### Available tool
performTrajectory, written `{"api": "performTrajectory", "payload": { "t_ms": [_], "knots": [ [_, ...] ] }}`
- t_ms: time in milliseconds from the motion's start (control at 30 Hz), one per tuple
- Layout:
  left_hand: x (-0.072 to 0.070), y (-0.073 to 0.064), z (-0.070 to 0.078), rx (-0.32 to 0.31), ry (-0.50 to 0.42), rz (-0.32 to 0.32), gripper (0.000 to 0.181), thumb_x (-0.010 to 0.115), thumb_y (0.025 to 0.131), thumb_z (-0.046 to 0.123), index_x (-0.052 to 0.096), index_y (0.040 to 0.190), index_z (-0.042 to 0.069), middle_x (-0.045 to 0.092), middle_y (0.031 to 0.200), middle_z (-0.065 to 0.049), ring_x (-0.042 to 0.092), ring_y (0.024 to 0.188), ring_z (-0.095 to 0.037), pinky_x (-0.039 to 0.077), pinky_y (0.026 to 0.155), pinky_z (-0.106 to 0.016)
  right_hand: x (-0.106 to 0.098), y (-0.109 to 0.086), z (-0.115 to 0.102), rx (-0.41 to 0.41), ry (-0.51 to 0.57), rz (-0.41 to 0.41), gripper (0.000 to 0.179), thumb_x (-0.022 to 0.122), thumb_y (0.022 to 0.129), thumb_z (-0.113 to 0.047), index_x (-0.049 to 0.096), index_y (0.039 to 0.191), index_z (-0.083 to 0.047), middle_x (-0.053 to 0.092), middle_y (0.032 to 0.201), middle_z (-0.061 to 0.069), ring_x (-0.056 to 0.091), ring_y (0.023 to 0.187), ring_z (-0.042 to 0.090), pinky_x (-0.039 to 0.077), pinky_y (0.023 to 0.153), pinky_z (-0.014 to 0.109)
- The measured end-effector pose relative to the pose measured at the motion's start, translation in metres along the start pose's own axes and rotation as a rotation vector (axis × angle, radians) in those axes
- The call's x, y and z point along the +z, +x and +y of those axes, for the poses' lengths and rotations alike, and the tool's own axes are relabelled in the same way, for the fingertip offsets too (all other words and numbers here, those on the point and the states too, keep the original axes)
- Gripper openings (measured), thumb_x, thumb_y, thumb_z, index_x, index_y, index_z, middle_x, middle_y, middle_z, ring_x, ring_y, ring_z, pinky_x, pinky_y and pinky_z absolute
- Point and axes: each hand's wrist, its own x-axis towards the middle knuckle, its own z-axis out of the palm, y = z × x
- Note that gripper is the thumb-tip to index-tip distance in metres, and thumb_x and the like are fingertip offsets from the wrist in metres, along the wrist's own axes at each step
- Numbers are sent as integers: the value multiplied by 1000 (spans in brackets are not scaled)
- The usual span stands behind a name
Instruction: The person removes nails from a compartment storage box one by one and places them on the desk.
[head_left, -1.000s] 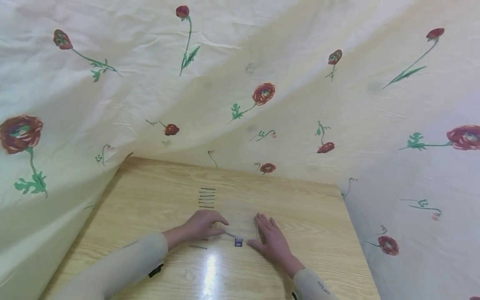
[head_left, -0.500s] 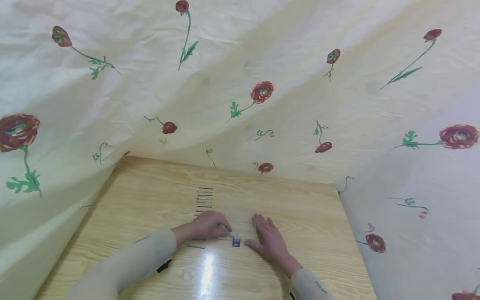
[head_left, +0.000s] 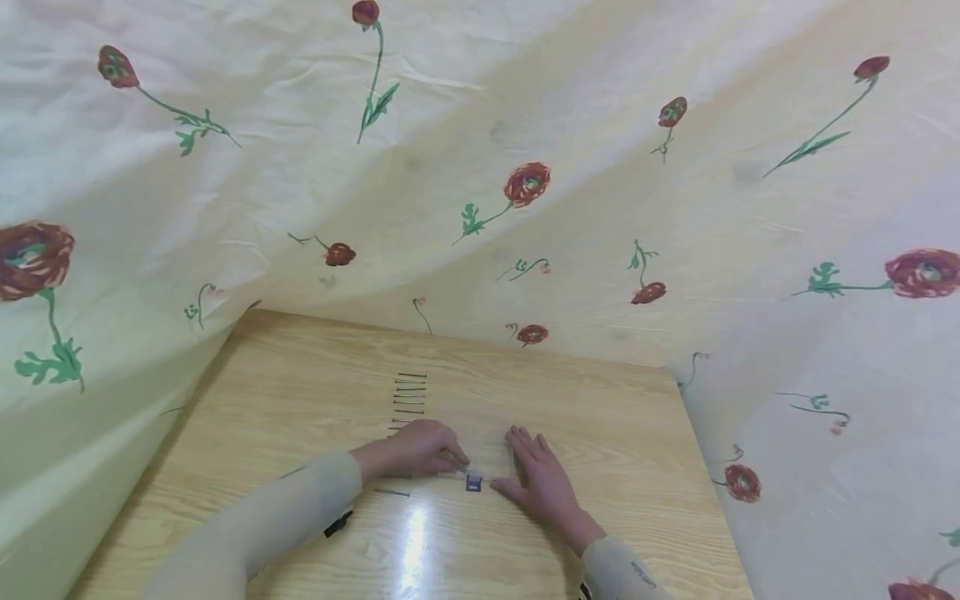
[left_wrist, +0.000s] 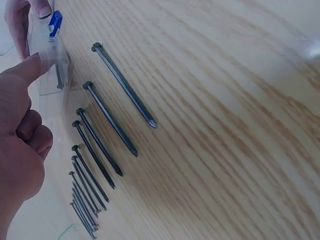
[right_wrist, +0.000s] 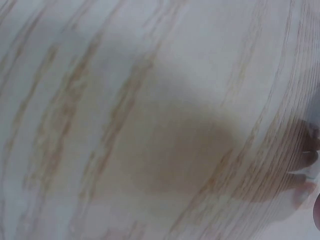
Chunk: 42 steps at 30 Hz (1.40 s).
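Note:
A clear plastic box (left_wrist: pixel 52 92) with a blue latch (head_left: pixel 474 482) lies on the table between both hands. My left hand (head_left: pixel 427 448) reaches to its latch side from the left, thumb and index finger together. The left wrist view shows a fingertip (left_wrist: pixel 39 60) behind the clear wall, right by a nail (left_wrist: pixel 59 75), with the other fingers curled. My right hand (head_left: pixel 542 473) lies along the box's right side, fingers straight, thumb stretched toward the latch; in the left wrist view this thumb (left_wrist: pixel 44 9) rests on the box.
Several dark nails lie in a column left of the box, the far ones (head_left: pixel 410 390) small. Nearest is a large nail (left_wrist: pixel 125 87) by itself. The wooden table (head_left: pixel 600 417) meets a flowered cloth (head_left: pixel 450 167) at its back and sides.
My left hand has moved right, bringing the nail it pinched up to the box beside the blue latch. My right hand stays in place at the box.

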Motion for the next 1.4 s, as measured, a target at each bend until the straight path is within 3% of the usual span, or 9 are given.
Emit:
{"api": "performTrajectory", "payload": {
  "t_ms": [367, 733, 1033, 1400],
  "knots": [
    [-1, 7, 4, 57, 163, -23, 15, 79, 97, 26, 83, 111, 30, 77, 103, 17, 68, 94, 1, 55, 91, -20, -3, 2, -2, 41, 15, -41, 93, 81, 90, -56, 47, 160, -4, 44, 166, 14, 41, 154, 31, 24, 130, 51],
    [8, 7, 4, 90, 212, 41, 5, 78, 98, 29, 83, 99, 28, 77, 96, 17, 69, 88, 1, 56, 85, -19, -3, 2, -2, 39, 10, -48, 94, 80, 90, -56, 46, 160, -4, 44, 166, 14, 40, 155, 31, 22, 130, 50],
    [9, 3, 13, 83, 265, 23, 6, 74, 100, 25, 79, 97, 26, 74, 93, 15, 68, 86, -1, 56, 82, -20, -4, -1, -5, 44, 19, -45, 93, 81, 90, -55, 46, 160, -4, 44, 166, 14, 40, 155, 31, 22, 130, 50],
    [8, 7, 11, 171, 373, 5, 7, 72, 103, 27, 74, 96, 27, 68, 87, 17, 62, 81, 1, 53, 74, -16, -4, -1, -3, 40, 2, -60, 93, 79, 92, -57, 45, 161, -6, 42, 167, 11, 40, 155, 29, 22, 130, 48]
  ]
}}
